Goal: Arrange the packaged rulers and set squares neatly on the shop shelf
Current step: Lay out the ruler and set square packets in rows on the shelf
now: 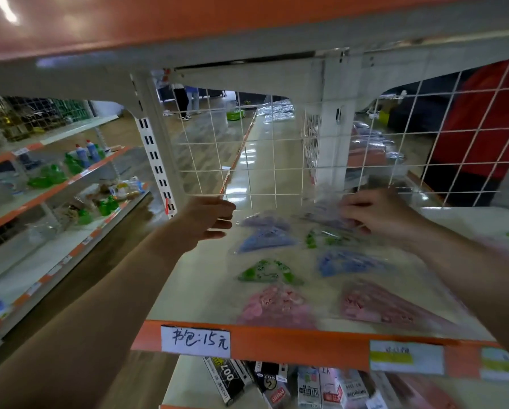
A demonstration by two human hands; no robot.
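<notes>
The right grip (374, 214) is bent down onto the right purple packet (324, 215), fingertips curled into its clear wrapper and pinching it, though motion blur softens the detail. The left grip (209, 221) has loosely bent fingers whose tips reach the edge of the left purple packet (265, 221). Whether it pinches the plastic or only touches it cannot be told.

Both packets lie on the shelf (206, 278), far back from the handwritten price label (195, 341) on its orange front edge and close to the wire mesh (247, 160). The packaged set squares lie flat in two rows running back from the label. Just behind the label, slightly to its right, is a pink packet (277, 305), then a green packet (269, 271), then a blue packet (266, 239), then the left purple packet. Further right of the label, the second row has a dark pink packet (380, 308) nearest. Behind it come a second blue packet (350, 262), a second green packet (324, 239) and the right purple packet.
</notes>
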